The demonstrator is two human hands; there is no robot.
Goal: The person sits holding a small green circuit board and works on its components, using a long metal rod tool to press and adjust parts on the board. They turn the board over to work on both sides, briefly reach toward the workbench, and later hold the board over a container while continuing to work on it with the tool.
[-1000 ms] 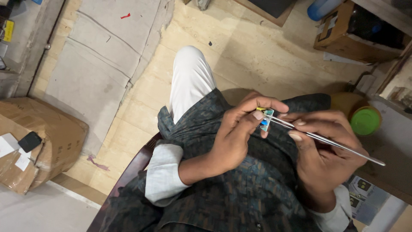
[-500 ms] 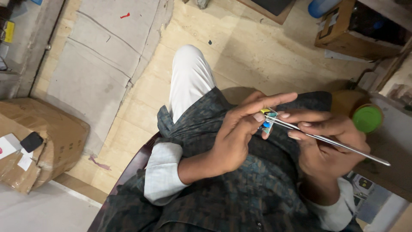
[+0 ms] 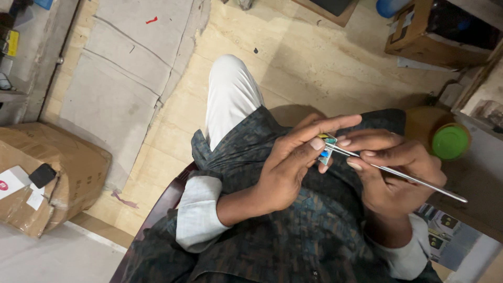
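Note:
My left hand (image 3: pixel 291 167) pinches a small colourful part (image 3: pixel 326 153), blue, yellow and green, between thumb and forefinger over my lap. My right hand (image 3: pixel 390 175) grips long metal tweezers (image 3: pixel 403 175), whose tips touch the small part while the shaft points to the lower right. Both hands hover above my dark patterned garment (image 3: pixel 293 230). My white-trousered knee (image 3: pixel 230 97) sticks out toward the floor.
A cardboard box (image 3: pixel 50 173) with a small black object on it sits at the left. Flattened grey cardboard (image 3: pixel 120 78) lies on the wooden floor. A jar with a green lid (image 3: pixel 449 141) stands at the right, a wooden crate (image 3: pixel 435 36) behind it.
Both hands with the small part and tweezers have drifted slightly right in view; the grip on each is unchanged.

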